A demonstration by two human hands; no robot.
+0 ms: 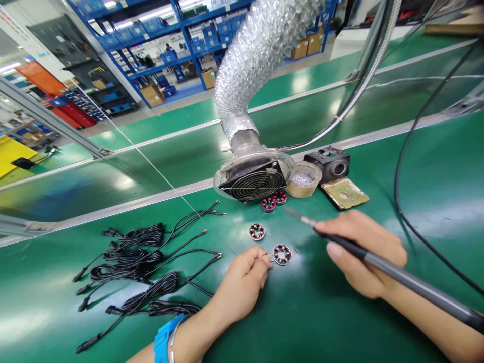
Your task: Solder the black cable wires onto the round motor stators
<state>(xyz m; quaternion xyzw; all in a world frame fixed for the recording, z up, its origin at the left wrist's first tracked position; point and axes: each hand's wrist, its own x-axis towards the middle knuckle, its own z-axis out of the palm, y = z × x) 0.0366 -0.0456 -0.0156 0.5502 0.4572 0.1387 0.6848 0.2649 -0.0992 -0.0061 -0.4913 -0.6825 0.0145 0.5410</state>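
My left hand (247, 275) is closed, thumb and fingertips pinching thin wire ends (269, 256) at the edge of a copper-wound motor stator (282, 255). Whether these wires belong to the stator or to a black cable, I cannot tell. My right hand (365, 252) grips a soldering iron (363, 254) like a pen, its tip pointing left above the bench, apart from the stator. Another copper-wound stator (256, 232) lies just behind. Two stators with red parts, one a red-wound stator (268, 204), sit farther back below the fume extractor fan (257, 182).
Coiled black cables (143, 257) with bared ends lie at left. Behind my right hand are a round tub (303, 180) of shiny material, a black soldering iron stand (328, 164) and a yellowish sponge tray (345, 193). A silver duct (257, 65) hangs overhead; a black cord (401, 201) runs at right.
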